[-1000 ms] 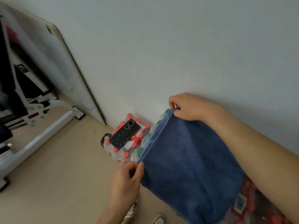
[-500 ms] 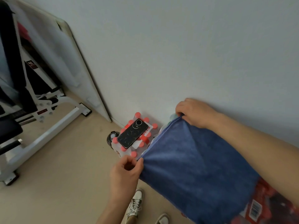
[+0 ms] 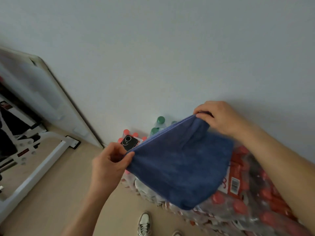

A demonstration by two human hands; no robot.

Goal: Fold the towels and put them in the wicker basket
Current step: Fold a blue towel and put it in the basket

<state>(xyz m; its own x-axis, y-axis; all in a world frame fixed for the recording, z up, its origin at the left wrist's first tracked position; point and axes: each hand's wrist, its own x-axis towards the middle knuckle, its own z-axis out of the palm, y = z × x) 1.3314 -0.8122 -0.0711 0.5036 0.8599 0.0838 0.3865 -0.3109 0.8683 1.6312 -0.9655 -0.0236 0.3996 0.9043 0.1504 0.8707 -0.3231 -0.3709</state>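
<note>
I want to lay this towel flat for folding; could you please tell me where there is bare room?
The floor is bare between the white frame and the bottle packs, left of your left hand on the towel. By the wall it is crowded: packs fill it, with a phone on top.

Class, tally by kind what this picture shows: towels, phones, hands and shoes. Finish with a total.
Towels: 1, the blue towel
Phones: 1, the black phone
Hands: 2, left hand, right hand
Shoes: 2, one shoe, second shoe at the bottom edge
Total: 6
</note>
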